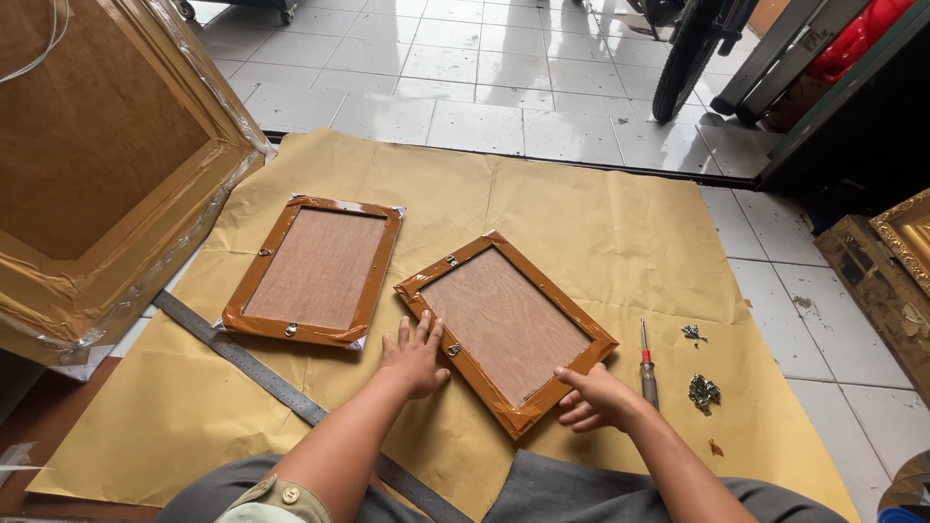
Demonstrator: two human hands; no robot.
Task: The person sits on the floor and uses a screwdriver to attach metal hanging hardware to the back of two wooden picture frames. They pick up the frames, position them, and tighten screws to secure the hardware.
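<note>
Both forearms reach forward — left hand (415, 354) flat, right hand (593, 397) grip clamped on brown frame (506, 327).

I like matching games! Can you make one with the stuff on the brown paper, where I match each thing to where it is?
Things:
1. Near picture frame
2. Screwdriver
3. Metal ruler
4. Far picture frame

Places:
A. Lying alone, with no hand on it
B. Just right of the right hand
C. Between the two hands, the left hand at its side
D. Running slantwise under the left arm

Pairs: 1-C, 2-B, 3-D, 4-A
</note>
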